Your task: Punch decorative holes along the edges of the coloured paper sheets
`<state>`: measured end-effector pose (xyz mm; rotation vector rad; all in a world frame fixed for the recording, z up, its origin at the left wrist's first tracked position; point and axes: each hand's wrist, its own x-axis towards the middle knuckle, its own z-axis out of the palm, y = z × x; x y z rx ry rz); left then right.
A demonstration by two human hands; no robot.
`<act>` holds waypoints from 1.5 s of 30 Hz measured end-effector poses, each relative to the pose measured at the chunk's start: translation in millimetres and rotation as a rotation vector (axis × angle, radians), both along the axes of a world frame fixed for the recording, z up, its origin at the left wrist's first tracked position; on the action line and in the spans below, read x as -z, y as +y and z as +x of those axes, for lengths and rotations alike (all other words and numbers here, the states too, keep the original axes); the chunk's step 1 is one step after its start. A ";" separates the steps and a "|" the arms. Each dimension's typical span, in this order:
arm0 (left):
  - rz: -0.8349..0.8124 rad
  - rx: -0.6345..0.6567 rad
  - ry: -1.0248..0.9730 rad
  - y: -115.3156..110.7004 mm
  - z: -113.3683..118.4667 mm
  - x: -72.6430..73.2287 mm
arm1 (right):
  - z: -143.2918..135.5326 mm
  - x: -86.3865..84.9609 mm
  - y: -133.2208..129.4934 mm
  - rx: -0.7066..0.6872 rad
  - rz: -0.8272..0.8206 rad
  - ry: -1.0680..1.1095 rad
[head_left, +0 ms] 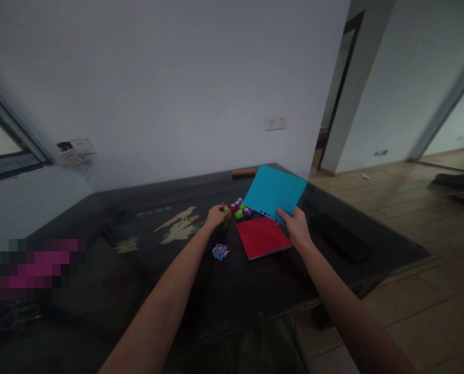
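Note:
My right hand [297, 226] pinches the lower edge of a blue paper sheet [276, 188], tilted up above the table. A row of small punched holes runs along that edge, near my thumb. Over to the left, my left hand [215, 216] has its fingers closed on a small yellow-green craft punch [227, 211], partly hidden by the fingers. Beside it stand several more craft punches [239, 213] in green, red and purple. Below the blue sheet a red paper sheet [262, 238] lies flat. Nearer to me is a small pile of blue, pink and white paper bits [220, 252].
The dark, glossy table [224, 296] bears a bird-and-leaf picture [179, 227]. A brown bar-shaped thing [243, 173] lies at its back edge, and a long black object [339, 236] on the right. A white wall with a socket [275, 123] rises behind.

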<state>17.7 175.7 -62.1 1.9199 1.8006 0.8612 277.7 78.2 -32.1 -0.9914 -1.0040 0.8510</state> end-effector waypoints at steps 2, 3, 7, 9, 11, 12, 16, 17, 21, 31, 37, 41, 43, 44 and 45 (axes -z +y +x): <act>0.007 -0.039 0.031 3.3 -2.6 0.8 | -0.1 0.0 0.7 0.004 0.005 -0.002; 0.007 -0.054 0.052 5.3 -2.7 1.3 | 0.0 0.4 1.3 0.004 0.009 -0.004; -0.013 -0.105 0.108 14.4 4.9 2.6 | 1.1 1.1 2.8 0.003 0.019 -0.020; -0.024 -0.127 0.131 19.1 10.6 2.8 | 1.4 0.1 2.5 0.001 0.011 -0.007; -0.030 -0.147 0.151 23.5 15.0 3.0 | 1.4 -1.5 2.0 -0.003 -0.001 0.015; -0.030 -0.154 0.159 25.4 16.6 3.2 | 1.2 -2.2 1.8 -0.003 -0.003 0.025; -0.012 -0.131 0.184 28.4 20.1 4.0 | 0.7 -3.7 1.6 -0.007 0.006 0.035; -0.004 -0.113 0.189 27.8 20.7 4.0 | 0.5 -3.9 1.5 -0.008 0.008 0.035; 0.036 -0.017 0.203 22.0 22.3 3.4 | 0.2 -4.6 0.8 -0.012 0.014 0.031; 0.112 -0.010 0.122 0.0 5.3 -6.8 | 2.4 -0.5 1.7 -0.008 -0.015 -0.031; 0.169 -0.007 -0.109 -40.6 -10.2 -25.3 | 0.5 -2.7 -1.0 -0.057 -0.032 -0.063; 0.165 0.160 -0.417 -84.9 -12.0 -29.8 | -4.5 -2.3 -3.9 -0.198 -0.104 -0.049; 0.121 0.158 -0.532 -105.7 -10.1 -28.9 | -8.8 -1.8 -6.0 -0.285 -0.159 -0.047; 0.084 0.149 -0.584 -114.1 -8.6 -27.8 | -11.0 -1.6 -7.1 -0.322 -0.185 -0.052; 0.057 0.148 -0.629 -121.0 -6.9 -26.5 | -13.2 -1.3 -8.2 -0.355 -0.206 -0.062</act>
